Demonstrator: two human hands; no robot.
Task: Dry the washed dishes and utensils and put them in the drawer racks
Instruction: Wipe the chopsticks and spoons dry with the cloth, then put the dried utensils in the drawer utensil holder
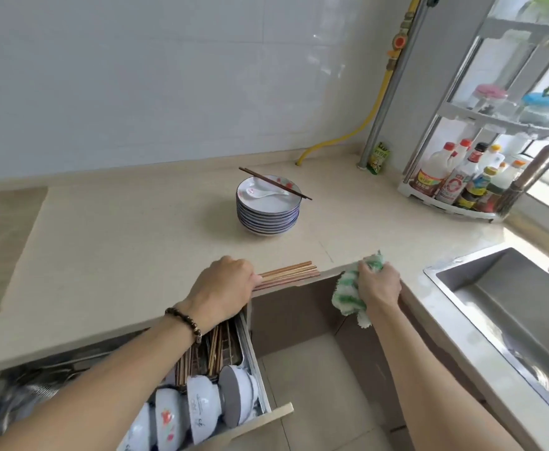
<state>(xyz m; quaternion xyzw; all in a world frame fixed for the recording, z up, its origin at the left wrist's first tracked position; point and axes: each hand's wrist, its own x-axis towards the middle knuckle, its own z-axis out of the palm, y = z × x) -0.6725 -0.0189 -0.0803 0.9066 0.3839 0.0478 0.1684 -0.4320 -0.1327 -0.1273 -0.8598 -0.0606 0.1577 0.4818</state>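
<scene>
Our left hand [226,286] grasps a bundle of chopsticks [291,273] at the counter edge, above the open drawer rack [250,349]. Our right hand [379,284] clutches the cloth [348,294]. We think loosely held sticks could slip past the rack to the floor.

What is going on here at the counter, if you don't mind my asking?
A person is drying washed tableware and putting it away. The left hand grips a bundle of chopsticks at the counter edge, while the right hand holds a green and white cloth. Below, the open drawer already holds bowls and chopsticks. A stack of plates with a spoon and more chopsticks on top waits on the counter.
</scene>
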